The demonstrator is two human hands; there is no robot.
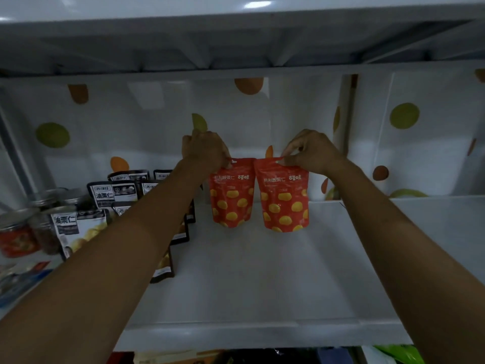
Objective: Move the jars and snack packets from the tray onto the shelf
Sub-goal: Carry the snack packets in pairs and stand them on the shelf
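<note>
Two red snack packets with yellow spots stand upright side by side near the back of the white shelf (pixel 262 285). My left hand (pixel 204 151) pinches the top edge of the left red packet (pixel 232 198). My right hand (pixel 312 151) pinches the top edge of the right red packet (pixel 284 203). Both packets' bottoms sit at or just above the shelf surface. Several black-and-white snack packets (pixel 112 194) stand in rows to the left, partly hidden by my left forearm. Glass jars (pixel 42 227) with metal lids stand at the far left. The tray is out of view.
A shelf board (pixel 236 43) hangs low overhead. The back wall (pixel 157 122) is white with orange and green spots. Bare shelf surface extends to the right of the red packets and in front of them. Coloured items (pixel 393 354) show below the shelf's front edge.
</note>
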